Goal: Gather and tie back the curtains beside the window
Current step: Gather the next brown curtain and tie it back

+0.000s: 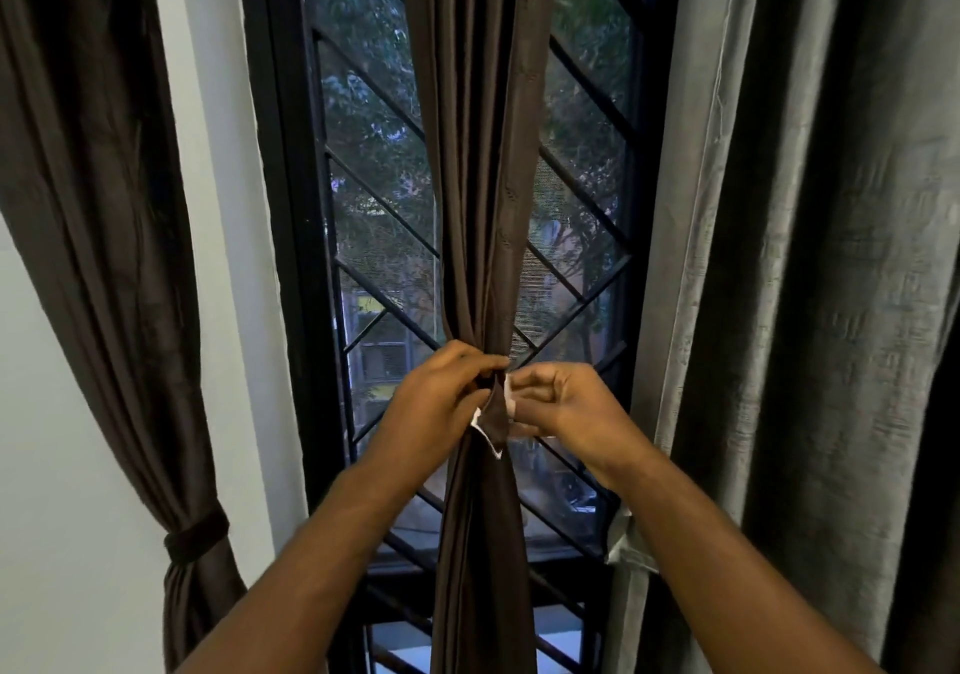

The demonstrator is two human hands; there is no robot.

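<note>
Currently, head view only. Brown curtain [478,205] hangs gathered into a narrow bundle in front of the window grille [374,205]. Left hand [441,403] curls round the bundle and pins one end of the tie-back strap [496,421] against it. Right hand [561,403], just beside, pinches the other, white-backed end between thumb and fingers.

Judgement: cloth is soft and light and its folds slip loose easily, so I would hold it tight at the waist, under the strap. Strap is limp; take it near its tips.

Far left of the grip, a second curtain [104,257] is already banded.
</note>
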